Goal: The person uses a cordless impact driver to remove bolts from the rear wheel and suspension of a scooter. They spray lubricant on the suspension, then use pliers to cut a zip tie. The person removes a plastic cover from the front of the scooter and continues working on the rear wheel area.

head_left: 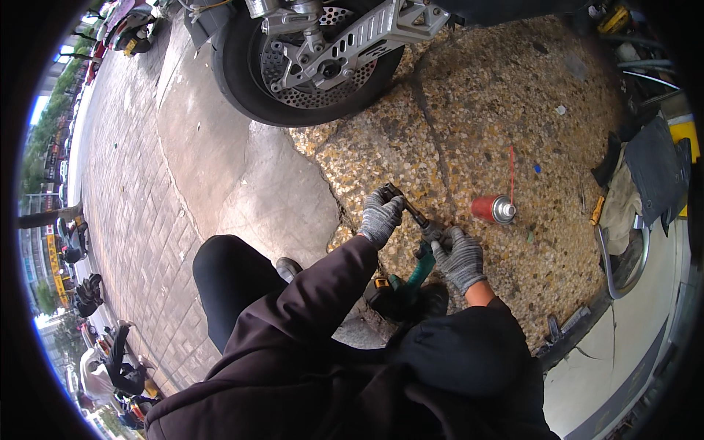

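Both my hands wear grey striped knit gloves. A green cordless impact wrench is held in front of my body, its dark battery end low by my shoe. From its grey nose a dark metal extension bar points up and left. My left hand is closed around the far end of that bar, where a dark socket shows past the fingers. My right hand is closed at the wrench's nose; part of the tool's body is hidden beneath it.
A motorcycle wheel with a drilled brake disc and silver swingarm stands ahead. A red spray can with a thin red straw lies on the pebbled ground, right of my hands. Dark cloths and a curved metal tube lie at far right.
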Motion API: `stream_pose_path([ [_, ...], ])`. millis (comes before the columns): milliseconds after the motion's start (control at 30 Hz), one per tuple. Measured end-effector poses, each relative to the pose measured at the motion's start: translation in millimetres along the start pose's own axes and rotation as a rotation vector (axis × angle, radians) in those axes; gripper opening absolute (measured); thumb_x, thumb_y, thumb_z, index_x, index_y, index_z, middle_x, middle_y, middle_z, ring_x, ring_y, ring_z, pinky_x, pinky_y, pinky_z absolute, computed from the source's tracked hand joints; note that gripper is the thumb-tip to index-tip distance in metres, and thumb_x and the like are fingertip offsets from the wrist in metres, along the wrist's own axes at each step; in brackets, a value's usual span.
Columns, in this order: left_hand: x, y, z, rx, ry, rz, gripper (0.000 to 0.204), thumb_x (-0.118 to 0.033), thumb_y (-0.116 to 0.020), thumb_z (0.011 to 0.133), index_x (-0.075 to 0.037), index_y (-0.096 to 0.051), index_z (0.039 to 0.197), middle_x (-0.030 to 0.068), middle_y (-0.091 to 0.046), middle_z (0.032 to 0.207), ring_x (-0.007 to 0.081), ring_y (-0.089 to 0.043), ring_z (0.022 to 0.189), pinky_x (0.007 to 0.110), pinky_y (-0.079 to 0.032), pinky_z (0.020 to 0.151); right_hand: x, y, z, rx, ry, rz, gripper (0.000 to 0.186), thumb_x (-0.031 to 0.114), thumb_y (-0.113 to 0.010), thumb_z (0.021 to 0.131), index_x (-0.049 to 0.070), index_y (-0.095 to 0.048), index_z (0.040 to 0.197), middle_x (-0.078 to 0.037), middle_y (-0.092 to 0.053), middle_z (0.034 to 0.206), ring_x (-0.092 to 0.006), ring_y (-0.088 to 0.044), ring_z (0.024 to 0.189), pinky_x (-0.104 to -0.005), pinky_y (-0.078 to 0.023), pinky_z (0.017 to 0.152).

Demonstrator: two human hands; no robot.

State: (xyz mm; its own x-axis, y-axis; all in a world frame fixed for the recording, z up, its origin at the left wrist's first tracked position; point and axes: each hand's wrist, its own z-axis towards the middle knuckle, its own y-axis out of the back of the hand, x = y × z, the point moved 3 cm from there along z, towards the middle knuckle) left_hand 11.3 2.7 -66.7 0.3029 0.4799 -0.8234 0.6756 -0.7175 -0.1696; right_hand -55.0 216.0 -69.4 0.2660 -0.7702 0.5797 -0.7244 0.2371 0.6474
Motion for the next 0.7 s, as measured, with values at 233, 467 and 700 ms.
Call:
stream_pose_path([
  [233, -14, -12, -5, 0.059, -0.008, 0.035, 0.011, -0.013, -0.062, 0.09, -0.003, -0.059, 0.093, 0.0002, -0.055, 0.068, 0.0088, -0.047, 0.054, 0.025, -0.039, 0.048, 68, 9, 51, 0.036, 0.172, -0.154, 0.027, 0.03, -0.058, 0.088, 0.005, -0.057, 0.1, -0.022, -0.063, 0.077, -0.0417, -0.062, 0.073, -0.0516, -0.048, 0.067],
  [467, -33, -6, 20, -0.092, -0.064, 0.072, 0.014, -0.014, -0.059, 0.092, -0.002, -0.057, 0.086, 0.0039, -0.055, 0.066, 0.0113, -0.048, 0.049, 0.026, -0.038, 0.046, 42, 3, 58, -0.009, 0.093, -0.149, 0.029, 0.03, -0.057, 0.089, 0.002, -0.057, 0.097, -0.023, -0.062, 0.074, -0.0424, -0.062, 0.07, -0.0527, -0.048, 0.064],
  [700, -30, -17, 55, 0.402, -0.225, 1.147, 0.021, -0.015, -0.064, 0.085, 0.001, -0.062, 0.099, 0.0127, -0.066, 0.079, 0.0202, -0.061, 0.071, 0.037, -0.049, 0.067, 18, 5, 56, -0.069, 0.057, -0.148, 0.028, 0.029, -0.058, 0.088, 0.003, -0.057, 0.097, -0.023, -0.063, 0.075, -0.0415, -0.062, 0.073, -0.0521, -0.048, 0.065],
])
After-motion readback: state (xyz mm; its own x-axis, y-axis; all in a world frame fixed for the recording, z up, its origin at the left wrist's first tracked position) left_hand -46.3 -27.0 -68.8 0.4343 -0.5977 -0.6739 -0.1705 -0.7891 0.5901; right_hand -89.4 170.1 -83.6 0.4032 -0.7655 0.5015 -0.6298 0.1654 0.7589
